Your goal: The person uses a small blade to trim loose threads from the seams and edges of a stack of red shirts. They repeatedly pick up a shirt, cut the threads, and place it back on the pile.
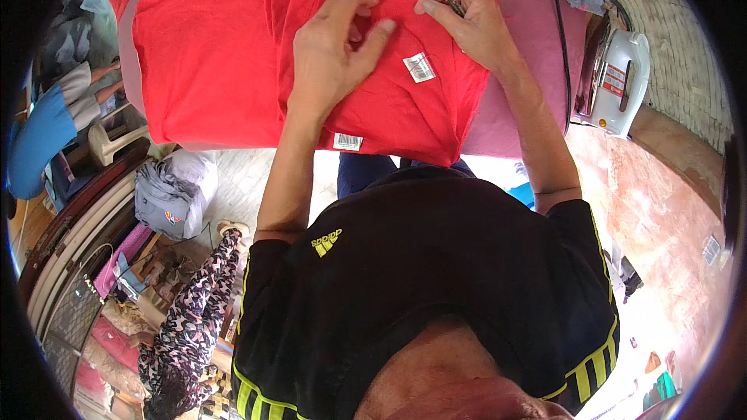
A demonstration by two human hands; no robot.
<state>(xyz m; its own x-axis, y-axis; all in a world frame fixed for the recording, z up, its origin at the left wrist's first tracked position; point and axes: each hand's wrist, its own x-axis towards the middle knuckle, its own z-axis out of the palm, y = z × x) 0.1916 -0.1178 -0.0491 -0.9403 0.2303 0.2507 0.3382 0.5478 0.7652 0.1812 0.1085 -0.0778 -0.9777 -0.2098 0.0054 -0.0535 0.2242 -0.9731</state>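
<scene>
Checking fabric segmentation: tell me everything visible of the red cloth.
The red cloth is bright, matte, soft-looking fabric in overlapping folded layers with shallow creases. It lies across a mauve surface, its near edge reaching slightly past that surface's edge. One white label sits right of centre, another at the near edge. Loose red threads show at upper right. The left hand is over its middle, contact unclear; the right hand, gripping a small metal tool, is over its right side.
</scene>
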